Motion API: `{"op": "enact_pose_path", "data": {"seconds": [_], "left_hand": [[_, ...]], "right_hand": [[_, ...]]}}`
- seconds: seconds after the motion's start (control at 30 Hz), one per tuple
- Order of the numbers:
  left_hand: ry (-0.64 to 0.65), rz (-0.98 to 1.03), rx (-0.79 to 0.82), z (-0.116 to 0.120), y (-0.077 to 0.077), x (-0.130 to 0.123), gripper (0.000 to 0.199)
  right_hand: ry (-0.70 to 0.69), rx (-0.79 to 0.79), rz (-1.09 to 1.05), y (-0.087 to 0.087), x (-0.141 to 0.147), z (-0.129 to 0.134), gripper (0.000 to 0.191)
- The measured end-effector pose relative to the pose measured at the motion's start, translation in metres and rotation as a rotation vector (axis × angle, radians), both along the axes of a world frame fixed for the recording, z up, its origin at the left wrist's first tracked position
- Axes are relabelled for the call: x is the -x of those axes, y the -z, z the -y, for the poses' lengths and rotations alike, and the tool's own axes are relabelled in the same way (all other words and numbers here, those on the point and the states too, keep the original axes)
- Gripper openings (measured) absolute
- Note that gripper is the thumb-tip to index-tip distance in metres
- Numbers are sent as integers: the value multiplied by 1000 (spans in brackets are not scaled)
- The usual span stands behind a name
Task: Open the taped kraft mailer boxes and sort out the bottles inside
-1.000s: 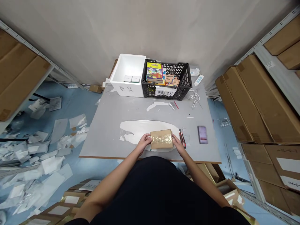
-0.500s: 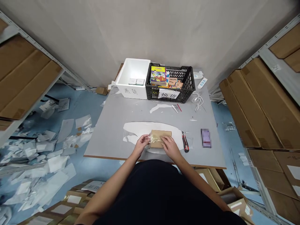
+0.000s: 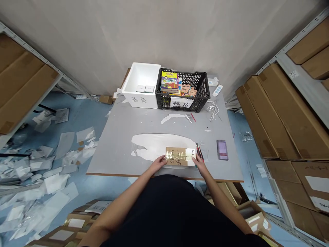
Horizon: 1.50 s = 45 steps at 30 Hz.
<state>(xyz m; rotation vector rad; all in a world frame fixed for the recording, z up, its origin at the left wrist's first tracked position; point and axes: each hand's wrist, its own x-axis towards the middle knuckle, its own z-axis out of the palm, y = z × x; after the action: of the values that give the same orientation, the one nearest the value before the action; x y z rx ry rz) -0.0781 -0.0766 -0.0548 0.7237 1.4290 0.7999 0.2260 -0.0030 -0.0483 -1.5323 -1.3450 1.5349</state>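
Bracing a taped cardboard parcel (image 3: 180, 156) between both hands, the person stands at the near edge of the grey desk (image 3: 115, 151). The parcel lies flat there, its white-labelled, handwritten face up, partly on a clear plastic sheet (image 3: 154, 145). The left hand (image 3: 158, 162) has a light, part-closed grip on the parcel's left end, and the right hand (image 3: 199, 164) grips the right end in the same way, just beside a red utility knife (image 3: 199, 152). Beyond, a white foam box (image 3: 141, 85) sits against a black plastic crate (image 3: 182, 91) of children's books.
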Motion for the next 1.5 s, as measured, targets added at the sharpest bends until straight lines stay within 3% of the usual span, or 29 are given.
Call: {"op": "enact_pose_path", "data": {"seconds": [0.1, 0.17, 0.3, 0.47, 0.63, 0.8, 0.9, 1.0, 1.13, 1.3, 1.5], "left_hand": [[7, -36, -86, 2, 1, -3, 70], [-20, -89, -89, 2, 2, 0, 73], [-48, -220, -21, 3, 2, 3, 75], [-25, -258, -25, 5, 1, -4, 69], [-12, -357, 41, 9, -2, -7, 68], [-27, -432, 63, 9, -11, -15, 64], [-45, -511, 18, 11, -18, -20, 62], [-35, -739, -137, 17, -25, -22, 59], [180, -950, -417, 28, -34, -23, 41], [417, -958, -635, 33, -41, -33, 42], [464, -940, -669, 31, -39, -46, 50]], "right_hand": [[-29, 40, -101, 12, 17, 4, 73], [16, 24, -36, 19, 18, 2, 69], [182, -44, 264, 31, -7, -10, 60], [152, -37, 703, 44, -39, -23, 53], [171, 21, 669, 56, -39, -27, 46], [172, 64, 489, 58, -34, -30, 28], [161, 86, 341, 50, -32, -25, 32], [147, 73, 219, 35, -32, -14, 44], [79, 12, 118, 6, -31, -5, 61], [-334, -184, 303, -34, -13, -12, 60], [-804, -428, 468, -59, 27, -30, 58]]}}
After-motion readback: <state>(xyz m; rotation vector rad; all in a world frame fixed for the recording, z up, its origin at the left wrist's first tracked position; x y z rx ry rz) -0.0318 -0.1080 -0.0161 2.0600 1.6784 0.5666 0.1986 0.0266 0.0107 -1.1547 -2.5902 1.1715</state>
